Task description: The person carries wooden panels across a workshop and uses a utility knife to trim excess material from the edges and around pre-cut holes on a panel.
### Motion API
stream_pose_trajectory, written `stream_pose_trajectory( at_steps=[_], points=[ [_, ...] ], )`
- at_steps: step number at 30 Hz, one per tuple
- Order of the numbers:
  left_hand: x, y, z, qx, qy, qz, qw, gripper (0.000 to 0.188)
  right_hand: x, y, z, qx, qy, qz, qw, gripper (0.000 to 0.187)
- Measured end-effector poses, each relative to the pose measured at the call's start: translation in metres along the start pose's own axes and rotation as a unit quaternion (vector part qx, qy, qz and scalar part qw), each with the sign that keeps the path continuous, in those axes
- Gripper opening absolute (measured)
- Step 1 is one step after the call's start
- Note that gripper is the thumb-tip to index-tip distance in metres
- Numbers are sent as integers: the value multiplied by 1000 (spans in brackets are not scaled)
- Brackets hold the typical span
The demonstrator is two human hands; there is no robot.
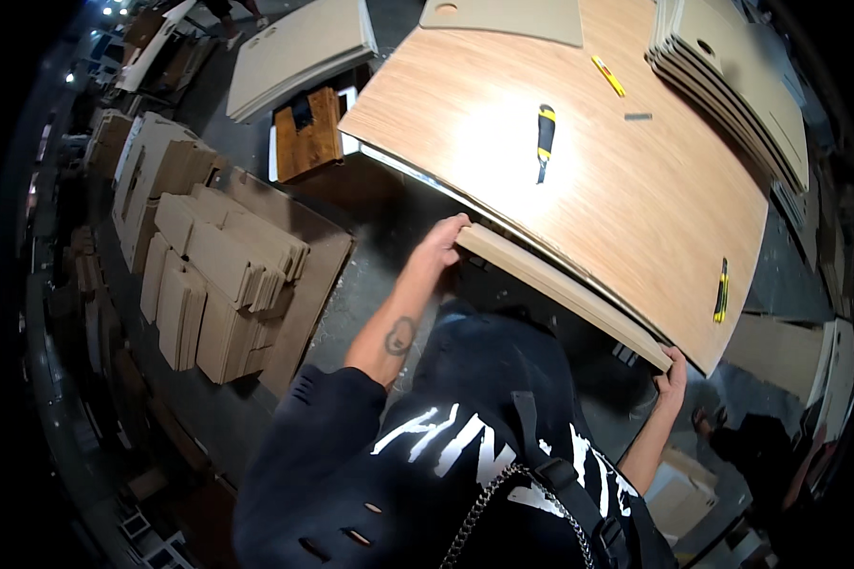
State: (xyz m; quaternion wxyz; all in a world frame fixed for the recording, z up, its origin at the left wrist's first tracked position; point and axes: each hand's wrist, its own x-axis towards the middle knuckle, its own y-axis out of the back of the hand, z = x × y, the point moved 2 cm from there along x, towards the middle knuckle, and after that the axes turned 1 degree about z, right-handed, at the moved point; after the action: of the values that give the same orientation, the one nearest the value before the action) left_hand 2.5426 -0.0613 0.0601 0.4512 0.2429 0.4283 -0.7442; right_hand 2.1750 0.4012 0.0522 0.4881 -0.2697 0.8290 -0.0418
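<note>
My left hand (441, 241) grips the left end of a long light-brown board (562, 296), and my right hand (672, 372) grips its right end. The board stands with a narrow edge up, along the near side of a wood-grain table top (446, 114); whether they touch is unclear. Its lower part is hidden. On the table top lie a black and yellow knife-like hand tool (546, 137), a yellow utility knife (608, 76), a black and yellow utility knife (721, 291) and a small grey strip (639, 117).
Stacked panels (731, 76) lie at the table's far right, and another panel (503, 19) at its far edge. Further panels (304, 52) sit beyond its left corner. Piles of cut boards (223, 275) stand on the floor at left. Another person (759, 460) is at lower right.
</note>
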Motion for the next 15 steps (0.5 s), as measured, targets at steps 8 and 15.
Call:
stream_pose_trajectory(
  at_steps=[8, 15],
  points=[
    [-112, -9, 16, 68, -75, -191, 976, 59, -98, -60, 44, -16, 110, -50, 993, 62],
    [-154, -36, 57, 145, -145, -258, 944, 75, -89, -62, 29, -83, 83, 71, 991, 55]
  ],
)
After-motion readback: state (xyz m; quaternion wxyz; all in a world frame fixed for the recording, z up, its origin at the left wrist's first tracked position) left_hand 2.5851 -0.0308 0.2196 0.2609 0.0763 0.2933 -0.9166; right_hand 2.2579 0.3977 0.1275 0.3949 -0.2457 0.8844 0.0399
